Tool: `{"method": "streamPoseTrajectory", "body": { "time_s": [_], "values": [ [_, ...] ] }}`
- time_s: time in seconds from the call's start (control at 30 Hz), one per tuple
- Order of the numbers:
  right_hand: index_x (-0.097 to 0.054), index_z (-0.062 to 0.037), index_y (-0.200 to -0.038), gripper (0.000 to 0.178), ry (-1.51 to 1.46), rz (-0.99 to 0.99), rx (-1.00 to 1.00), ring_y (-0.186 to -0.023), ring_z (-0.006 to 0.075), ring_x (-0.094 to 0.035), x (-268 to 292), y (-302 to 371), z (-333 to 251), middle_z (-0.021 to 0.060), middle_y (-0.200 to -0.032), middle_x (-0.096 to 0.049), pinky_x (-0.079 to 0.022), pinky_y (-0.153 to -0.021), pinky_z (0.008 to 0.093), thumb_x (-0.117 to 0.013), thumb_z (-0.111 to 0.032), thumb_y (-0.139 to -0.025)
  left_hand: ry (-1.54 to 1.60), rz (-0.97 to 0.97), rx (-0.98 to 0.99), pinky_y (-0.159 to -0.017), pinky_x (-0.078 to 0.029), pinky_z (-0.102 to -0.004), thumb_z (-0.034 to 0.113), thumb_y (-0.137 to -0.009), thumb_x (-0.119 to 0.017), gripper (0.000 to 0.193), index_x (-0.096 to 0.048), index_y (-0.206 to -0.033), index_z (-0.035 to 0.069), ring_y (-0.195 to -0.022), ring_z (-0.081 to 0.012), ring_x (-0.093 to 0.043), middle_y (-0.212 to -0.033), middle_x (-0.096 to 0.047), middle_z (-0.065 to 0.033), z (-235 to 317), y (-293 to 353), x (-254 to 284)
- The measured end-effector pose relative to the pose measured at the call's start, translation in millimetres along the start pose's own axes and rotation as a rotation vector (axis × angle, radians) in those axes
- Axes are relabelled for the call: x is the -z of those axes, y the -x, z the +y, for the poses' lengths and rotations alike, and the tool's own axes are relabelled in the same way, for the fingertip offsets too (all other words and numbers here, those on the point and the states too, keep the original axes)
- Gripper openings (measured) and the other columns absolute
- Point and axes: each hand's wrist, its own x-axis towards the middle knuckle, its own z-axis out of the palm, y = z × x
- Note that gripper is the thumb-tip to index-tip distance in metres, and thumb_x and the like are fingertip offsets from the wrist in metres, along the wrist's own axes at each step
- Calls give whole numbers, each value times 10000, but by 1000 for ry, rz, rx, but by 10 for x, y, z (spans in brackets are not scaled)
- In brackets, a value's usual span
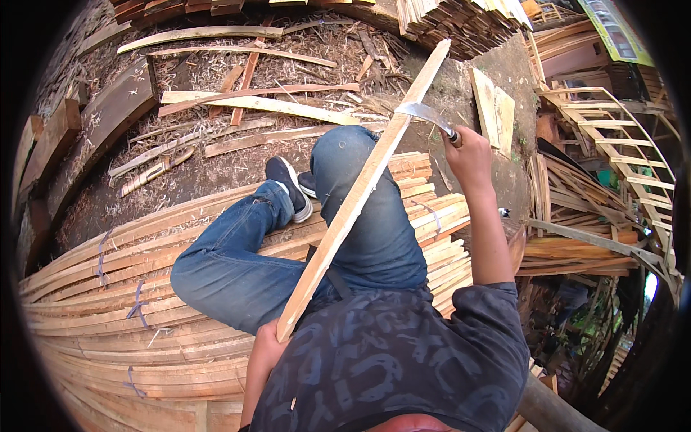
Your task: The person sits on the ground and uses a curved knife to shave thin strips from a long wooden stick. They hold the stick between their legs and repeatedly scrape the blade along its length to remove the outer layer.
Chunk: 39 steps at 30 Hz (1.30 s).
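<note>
A long pale wooden strip (358, 194) slants across my lap and over my raised knee, its far end up past the knee. My left hand (271, 345) is closed around its near end by my waist; some fingers are hidden behind the wood. At the right, my right hand (468, 155) grips the handle of a curved knife (430, 114). Its bright blade lies across the strip near the far end, touching or just over it; I cannot tell which.
I sit on tied bundles of wooden strips (137, 309). Ahead, loose slats (266, 106) lie among shavings. Thick beams (101, 129) stand at the left, a stack of cut strips (464, 25) at the far right. A wooden ladder-like frame (619, 122) and more piled wood (576, 252) are at the right.
</note>
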Motion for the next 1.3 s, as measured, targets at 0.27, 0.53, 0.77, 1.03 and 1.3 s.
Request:
{"method": "streamPoseTrajectory", "body": {
  "time_s": [0.27, 0.53, 0.77, 1.03, 1.3],
  "values": [
    [-653, -76, -672, 354, 291, -12, 21, -649, 373, -648, -213, -682, 400, 165, -655, -644, -510, -611, 471, -625, -372, -863, -111, 131, -10, -690, -501, -381, 105, -649, -630, 328, -632, -949, -28, -772, -396, -657, -804, -651, -244, -125, -90, -202],
    [-715, -34, -763, 398, 181, -5, -379, -782, 395, -671, -404, -1557, 949, 208, -794, -687, -523, -710, 467, -608, -399, -877, -74, 169, -39, -677, -504, -381, 106, -632, -606, 321, -626, -927, -19, -745, -393, -648, -770, -635, -238, -135, -111, -335],
    [-635, 8, -623, 599, -18, -44, -453, -536, 305, -577, -486, -1083, 1564, 148, -539, -566, -425, -540, 422, -636, -544, -855, -214, 311, -25, -630, -493, -400, 137, -622, -644, 270, -587, -843, -7, -691, -416, -622, -707, -615, -221, -110, -99, -446],
    [-629, -26, -688, 164, -251, -68, -16, -551, 331, -591, -377, 54, 542, 144, -603, -584, -440, -519, 401, -709, -144, -770, -333, 568, 50, -546, -453, -430, 403, -602, -834, 536, -485, -764, 30, -619, -413, -592, -631, -563, -193, -181, -70, -738],
    [-601, -74, -591, 408, 145, -169, 172, -510, 309, -606, -244, -120, 360, 113, -570, -601, -462, -482, 410, -614, -326, -911, -533, 703, -22, -510, -423, -453, 453, -584, -840, 561, -491, -766, 54, -565, -406, -568, -605, -539, -174, -190, -139, -822]
  ]
}}
